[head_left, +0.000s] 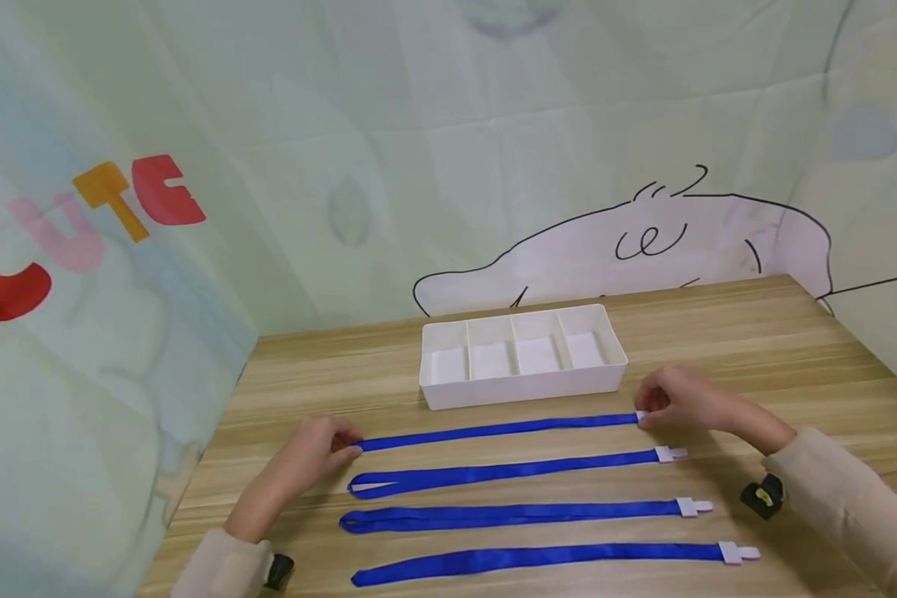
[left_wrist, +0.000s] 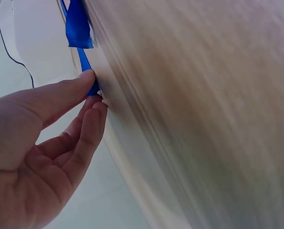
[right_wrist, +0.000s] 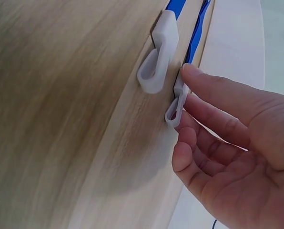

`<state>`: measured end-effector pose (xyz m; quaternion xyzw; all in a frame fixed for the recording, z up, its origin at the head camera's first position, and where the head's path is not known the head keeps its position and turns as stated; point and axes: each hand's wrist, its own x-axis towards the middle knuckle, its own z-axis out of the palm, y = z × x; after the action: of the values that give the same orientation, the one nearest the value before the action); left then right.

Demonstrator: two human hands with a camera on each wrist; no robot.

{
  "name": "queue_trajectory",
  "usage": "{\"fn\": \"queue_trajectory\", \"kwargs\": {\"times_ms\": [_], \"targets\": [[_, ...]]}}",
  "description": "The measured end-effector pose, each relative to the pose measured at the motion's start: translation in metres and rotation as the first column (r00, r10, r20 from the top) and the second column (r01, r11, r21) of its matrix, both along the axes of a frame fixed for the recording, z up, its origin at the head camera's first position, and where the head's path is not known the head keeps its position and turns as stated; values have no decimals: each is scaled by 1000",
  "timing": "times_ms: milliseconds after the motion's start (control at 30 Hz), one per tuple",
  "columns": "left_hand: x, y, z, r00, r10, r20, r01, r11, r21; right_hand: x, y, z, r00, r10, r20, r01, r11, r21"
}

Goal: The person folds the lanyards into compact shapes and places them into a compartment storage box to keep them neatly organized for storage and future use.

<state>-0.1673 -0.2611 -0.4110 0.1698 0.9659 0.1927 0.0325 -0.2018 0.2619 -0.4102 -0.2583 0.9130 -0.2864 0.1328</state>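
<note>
A blue lanyard (head_left: 493, 431) stretches straight across the table, the farthest of several laid side by side. Its looped left end is pinched between thumb and fingers of my left hand (head_left: 310, 453); the left wrist view shows the thumb (left_wrist: 87, 76) on the blue strap. At the other end, my right hand (head_left: 683, 399) holds the white plastic clip (right_wrist: 177, 95) between thumb and fingers. Nearer to me lie a second lanyard (head_left: 493, 474), a third lanyard (head_left: 508, 516) and the nearest lanyard (head_left: 538, 557), all with white clips toward the right.
Behind the lanyards stands a white tray (head_left: 523, 390) with several compartments, nothing visible in them. The wood-grain table (head_left: 329, 374) meets a printed cloth backdrop (head_left: 306, 208) at its back and left edges. Dark wrist-worn devices sit at both sleeves.
</note>
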Motion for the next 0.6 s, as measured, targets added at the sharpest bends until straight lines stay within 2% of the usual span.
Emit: {"fn": "queue_trajectory", "kwargs": {"times_ms": [267, 433, 600], "targets": [[0, -1, 0, 999, 30, 11, -29, 1000, -11, 1, -1, 0, 1000, -3, 24, 3, 1000, -11], [-1, 0, 1, 999, 52, -3, -52, 998, -22, 0, -1, 0, 1000, -4, 18, 4, 1000, -4], [-2, 1, 2, 997, 80, 15, -79, 997, -18, -1, 0, 1, 1000, 2, 17, -2, 1000, -14]]}}
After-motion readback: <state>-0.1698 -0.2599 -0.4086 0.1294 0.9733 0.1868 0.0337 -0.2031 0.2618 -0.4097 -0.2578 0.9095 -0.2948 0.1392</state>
